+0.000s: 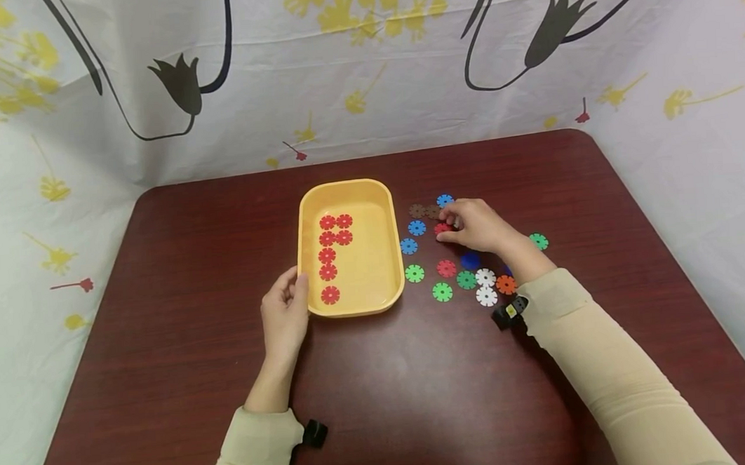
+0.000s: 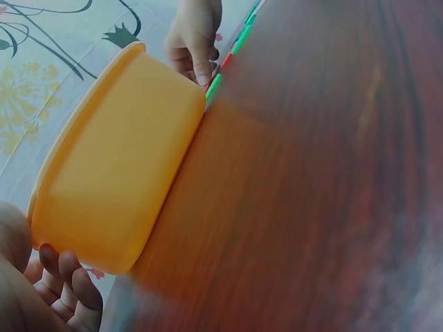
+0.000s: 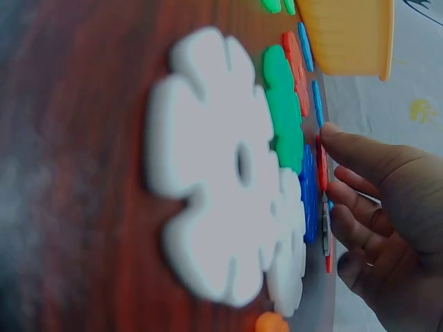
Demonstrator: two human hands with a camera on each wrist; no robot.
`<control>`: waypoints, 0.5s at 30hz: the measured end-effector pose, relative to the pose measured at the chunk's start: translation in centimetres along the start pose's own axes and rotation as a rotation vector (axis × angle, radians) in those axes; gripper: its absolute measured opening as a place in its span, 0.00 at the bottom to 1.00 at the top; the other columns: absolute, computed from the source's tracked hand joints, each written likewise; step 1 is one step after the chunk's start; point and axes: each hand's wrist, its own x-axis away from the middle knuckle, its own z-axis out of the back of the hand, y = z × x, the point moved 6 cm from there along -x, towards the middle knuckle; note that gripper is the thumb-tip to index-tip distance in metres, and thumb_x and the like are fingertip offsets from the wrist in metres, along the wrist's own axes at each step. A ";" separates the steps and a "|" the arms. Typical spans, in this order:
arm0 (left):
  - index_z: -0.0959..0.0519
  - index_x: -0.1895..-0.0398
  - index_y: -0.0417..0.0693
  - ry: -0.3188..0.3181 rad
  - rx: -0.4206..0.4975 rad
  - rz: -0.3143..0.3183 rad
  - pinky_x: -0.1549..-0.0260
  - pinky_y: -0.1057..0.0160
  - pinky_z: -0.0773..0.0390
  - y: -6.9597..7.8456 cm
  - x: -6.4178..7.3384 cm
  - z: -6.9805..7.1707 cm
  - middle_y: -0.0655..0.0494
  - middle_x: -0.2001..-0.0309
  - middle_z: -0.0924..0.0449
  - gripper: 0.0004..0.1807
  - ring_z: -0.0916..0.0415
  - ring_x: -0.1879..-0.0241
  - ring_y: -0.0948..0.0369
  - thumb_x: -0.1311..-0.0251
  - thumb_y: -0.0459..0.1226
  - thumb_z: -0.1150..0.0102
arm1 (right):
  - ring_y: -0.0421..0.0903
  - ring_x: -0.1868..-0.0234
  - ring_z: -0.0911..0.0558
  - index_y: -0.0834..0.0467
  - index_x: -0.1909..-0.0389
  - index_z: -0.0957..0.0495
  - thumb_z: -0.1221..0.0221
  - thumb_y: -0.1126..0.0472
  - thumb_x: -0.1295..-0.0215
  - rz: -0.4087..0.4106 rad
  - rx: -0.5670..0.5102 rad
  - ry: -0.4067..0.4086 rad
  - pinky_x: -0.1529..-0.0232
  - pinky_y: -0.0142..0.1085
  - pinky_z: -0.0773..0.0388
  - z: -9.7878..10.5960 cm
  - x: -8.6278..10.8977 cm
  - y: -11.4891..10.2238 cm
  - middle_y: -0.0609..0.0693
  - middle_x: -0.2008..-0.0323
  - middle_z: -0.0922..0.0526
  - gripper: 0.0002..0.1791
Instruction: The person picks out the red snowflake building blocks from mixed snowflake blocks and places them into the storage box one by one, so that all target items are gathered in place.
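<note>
A yellow plastic tray (image 1: 385, 302) stands on the table with several red flower-shaped discs (image 1: 328, 271) inside, along its left part. My left hand (image 1: 284, 311) holds the tray's near left corner, thumb at the rim and the other fingers curled against the outer wall (image 2: 118, 166). To the right of the tray, my right hand (image 1: 478, 225) pinches a red flower-shaped disc (image 3: 322, 162) at its edges, thumb on one side and fingers on the other. That disc is at table height. Part of it is hidden by the fingers in the head view.
Around the right hand lie loose discs: blue (image 1: 416, 228), brown (image 1: 416, 210), light green (image 1: 442, 292), white (image 1: 486, 296), orange (image 1: 506, 284) and another red one (image 1: 446, 268). A green disc (image 1: 539, 241) lies beyond the right wrist. Patterned cloth (image 1: 364, 71) hangs behind the dark table (image 1: 179, 285).
</note>
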 end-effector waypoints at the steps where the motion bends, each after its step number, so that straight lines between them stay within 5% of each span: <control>1: 0.18 0.43 0.42 0.000 0.000 0.002 0.84 0.71 0.36 0.0 0.0 0.0 0.54 0.79 0.29 0.18 0.37 0.83 0.66 0.27 0.42 0.43 | 0.50 0.67 0.24 0.63 0.56 0.19 0.28 0.56 0.38 -0.004 0.006 -0.005 0.59 0.45 0.24 0.0 0.0 0.1 0.55 0.63 0.19 0.17; 15: 0.19 0.42 0.43 -0.011 0.013 0.021 0.84 0.71 0.36 0.0 0.0 0.0 0.54 0.79 0.29 0.18 0.36 0.83 0.66 0.27 0.44 0.43 | 0.51 0.63 0.30 0.61 0.61 0.24 0.30 0.56 0.36 -0.090 -0.046 -0.136 0.60 0.45 0.31 -0.5 -0.3 0.4 0.54 0.65 0.25 0.15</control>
